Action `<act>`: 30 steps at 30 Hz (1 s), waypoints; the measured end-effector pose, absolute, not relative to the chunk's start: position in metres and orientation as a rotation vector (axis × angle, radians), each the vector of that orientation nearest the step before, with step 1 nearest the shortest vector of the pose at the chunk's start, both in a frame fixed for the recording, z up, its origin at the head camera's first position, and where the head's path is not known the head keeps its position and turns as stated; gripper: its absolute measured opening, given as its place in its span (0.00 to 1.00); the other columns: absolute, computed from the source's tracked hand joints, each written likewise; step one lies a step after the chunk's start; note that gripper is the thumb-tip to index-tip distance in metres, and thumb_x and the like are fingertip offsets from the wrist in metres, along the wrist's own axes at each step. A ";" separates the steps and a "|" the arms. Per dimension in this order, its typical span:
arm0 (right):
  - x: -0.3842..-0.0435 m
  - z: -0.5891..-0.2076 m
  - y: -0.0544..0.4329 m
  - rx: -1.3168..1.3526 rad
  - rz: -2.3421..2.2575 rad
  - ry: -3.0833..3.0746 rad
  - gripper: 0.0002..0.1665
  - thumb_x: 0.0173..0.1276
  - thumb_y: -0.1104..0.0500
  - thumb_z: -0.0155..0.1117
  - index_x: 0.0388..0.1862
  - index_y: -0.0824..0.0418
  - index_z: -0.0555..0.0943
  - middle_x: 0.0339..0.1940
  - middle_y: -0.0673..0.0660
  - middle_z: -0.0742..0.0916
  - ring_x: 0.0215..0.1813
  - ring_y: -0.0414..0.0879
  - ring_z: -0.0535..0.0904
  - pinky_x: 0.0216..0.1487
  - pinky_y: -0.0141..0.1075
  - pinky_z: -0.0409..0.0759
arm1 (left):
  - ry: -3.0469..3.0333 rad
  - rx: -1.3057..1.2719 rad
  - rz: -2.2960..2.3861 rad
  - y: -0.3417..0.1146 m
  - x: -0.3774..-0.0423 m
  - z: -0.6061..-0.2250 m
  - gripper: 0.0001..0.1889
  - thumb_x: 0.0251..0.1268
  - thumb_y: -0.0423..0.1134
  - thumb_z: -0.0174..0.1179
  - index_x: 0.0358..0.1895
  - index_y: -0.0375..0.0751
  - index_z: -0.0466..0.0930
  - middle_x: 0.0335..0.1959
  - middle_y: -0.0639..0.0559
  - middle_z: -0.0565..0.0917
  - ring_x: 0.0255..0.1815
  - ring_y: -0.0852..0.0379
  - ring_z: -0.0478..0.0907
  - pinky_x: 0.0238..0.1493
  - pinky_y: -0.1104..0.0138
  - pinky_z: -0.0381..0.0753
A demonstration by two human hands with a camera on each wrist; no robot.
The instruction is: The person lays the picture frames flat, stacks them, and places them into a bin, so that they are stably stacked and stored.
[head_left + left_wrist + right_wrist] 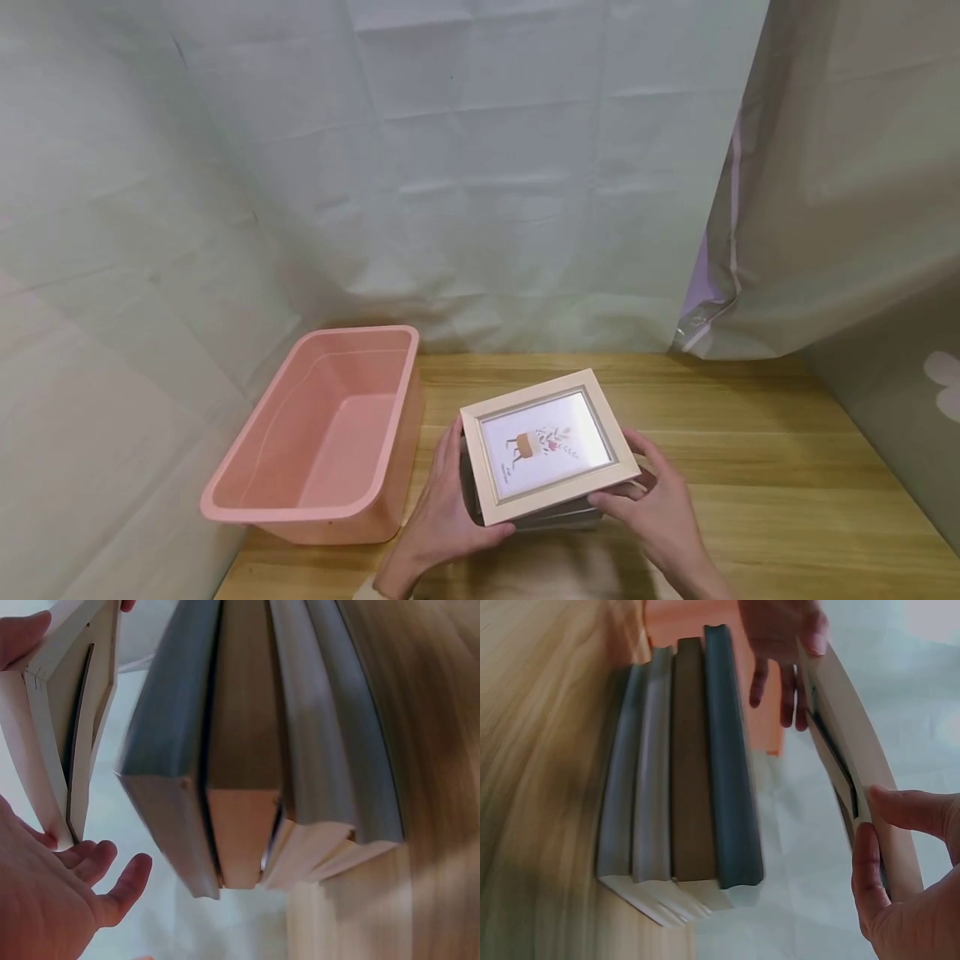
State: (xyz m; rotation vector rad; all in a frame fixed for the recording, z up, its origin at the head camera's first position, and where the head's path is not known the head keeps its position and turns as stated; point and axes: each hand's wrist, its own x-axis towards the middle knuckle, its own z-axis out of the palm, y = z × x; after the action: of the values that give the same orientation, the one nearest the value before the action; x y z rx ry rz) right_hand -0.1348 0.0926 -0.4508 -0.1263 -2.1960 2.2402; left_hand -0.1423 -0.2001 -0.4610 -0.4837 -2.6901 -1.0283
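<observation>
The left hand (446, 504) grips the left side of a pale wooden picture frame (551, 446), thumb at its near corner; the right hand (660, 508) holds the opposite end, thumb below its near edge. In the head view, the frame is tilted, showing a glazed print (528, 446) with a brown shape and leafy sprigs. A dark stack of books (558, 518) shows partly beneath it, on the wooden table (787, 467). To the left stands a pink basin (292, 513); a pale sheet (480, 183) hangs behind.

In the left wrist view, the frame is seen edge-on, its back turned toward the books, with a gap between. From the frame toward the table lie a blue-grey book (172, 697), a brown book (244, 697) and two paler volumes (311, 712). The left hand's nearer fingers curve loosely beside the frame's end.

In the right wrist view, the right hand's thumb and fingers pinch the frame across its edge. The left hand's thumb presses the far end, other fingers hanging below. The frame's back shows a panel with a dark slit.
</observation>
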 end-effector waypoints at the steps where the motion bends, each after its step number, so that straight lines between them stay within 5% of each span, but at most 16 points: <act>1: -0.135 -0.453 0.092 -0.111 2.215 -2.201 0.61 0.50 0.78 0.83 0.83 0.64 0.68 0.74 0.70 0.77 0.46 0.39 0.91 0.48 0.32 0.92 | -2.694 -0.484 -1.022 -0.201 -0.143 -0.462 0.83 0.30 0.62 0.86 0.89 0.31 0.43 0.87 0.30 0.59 0.87 0.31 0.59 0.80 0.33 0.68; 7: -0.139 -0.463 0.087 -0.087 2.003 -2.297 0.62 0.44 0.73 0.90 0.81 0.66 0.71 0.69 0.66 0.81 0.47 0.33 0.87 0.49 0.27 0.87 | -2.695 -0.504 -1.004 -0.204 -0.148 -0.469 0.81 0.33 0.65 0.84 0.87 0.26 0.45 0.87 0.28 0.59 0.86 0.27 0.59 0.80 0.31 0.67; 11: -0.142 -0.468 0.084 -0.090 1.846 -2.394 0.61 0.42 0.68 0.93 0.78 0.66 0.74 0.68 0.65 0.81 0.58 0.47 0.88 0.57 0.27 0.85 | -2.700 -0.504 -0.987 -0.206 -0.151 -0.473 0.81 0.34 0.67 0.83 0.87 0.26 0.44 0.87 0.27 0.59 0.86 0.26 0.59 0.80 0.30 0.66; 15: -0.144 -0.471 0.081 -0.098 1.719 -2.475 0.61 0.40 0.64 0.95 0.77 0.66 0.76 0.71 0.65 0.81 0.68 0.61 0.83 0.70 0.37 0.83 | -2.713 -0.475 -0.999 -0.207 -0.154 -0.475 0.81 0.32 0.66 0.84 0.87 0.27 0.45 0.86 0.27 0.60 0.86 0.27 0.59 0.81 0.29 0.64; 30: -0.150 -0.481 0.077 -0.036 1.580 -2.556 0.63 0.37 0.59 0.97 0.76 0.64 0.77 0.70 0.65 0.83 0.64 0.63 0.85 0.71 0.60 0.78 | -2.772 -0.439 -0.999 -0.212 -0.157 -0.482 0.81 0.32 0.65 0.84 0.87 0.26 0.45 0.87 0.27 0.58 0.86 0.25 0.59 0.81 0.27 0.62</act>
State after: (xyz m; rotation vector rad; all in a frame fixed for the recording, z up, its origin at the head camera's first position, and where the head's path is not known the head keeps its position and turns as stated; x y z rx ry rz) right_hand -0.1496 0.0768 -0.4812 -0.0356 -2.5556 1.5798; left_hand -0.1567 -0.2125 -0.4821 -0.4394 -2.7720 -0.9987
